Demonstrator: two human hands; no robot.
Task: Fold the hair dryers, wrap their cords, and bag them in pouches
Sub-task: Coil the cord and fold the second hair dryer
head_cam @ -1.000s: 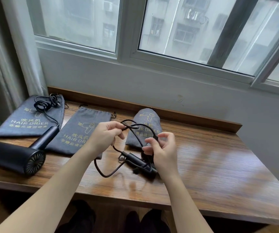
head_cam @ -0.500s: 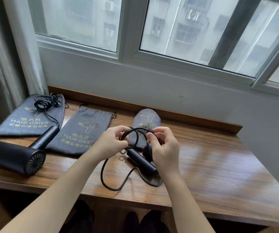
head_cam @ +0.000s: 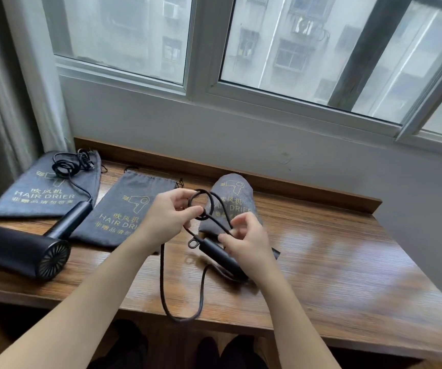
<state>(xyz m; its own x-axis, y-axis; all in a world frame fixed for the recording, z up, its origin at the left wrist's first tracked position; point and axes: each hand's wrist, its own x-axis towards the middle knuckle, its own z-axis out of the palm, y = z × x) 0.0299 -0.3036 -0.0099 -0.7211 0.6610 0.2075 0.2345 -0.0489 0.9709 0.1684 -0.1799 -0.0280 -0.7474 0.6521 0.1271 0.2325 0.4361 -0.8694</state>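
At the middle of the wooden table [head_cam: 347,262], just under the window, a folded black hair dryer [head_cam: 221,255] lies with its handle toward the near left and its hanging ring showing at the end. The left hand [head_cam: 166,219] pinches a small loop of the dryer's cord [head_cam: 201,288] between thumb and curled fingers, while the right hand [head_cam: 246,242] pinches the cord a little further along, its fingers bent over the dryer body. The rest of the cord trails forward and droops in 1 long bight past the table's near edge. Behind the hands sits a stuffed grey pouch [head_cam: 237,193], apparently already holding a dryer; a flat pouch [head_cam: 132,206] lies to its left, and a third pouch [head_cam: 44,190] at far left carries the coiled cord of a second, unfolded dryer [head_cam: 20,251]. The cord looks limp, light and slightly springy, so loops will likely slip open unless each is pinned at its crossing; taking it close to the handle and feeding short lengths seems safest. The dryer body is probably rigid, smooth and modestly heavy, best held around the barrel rather than by the hinge. The pouches are soft cloth and should be held open at the drawstring mouth.
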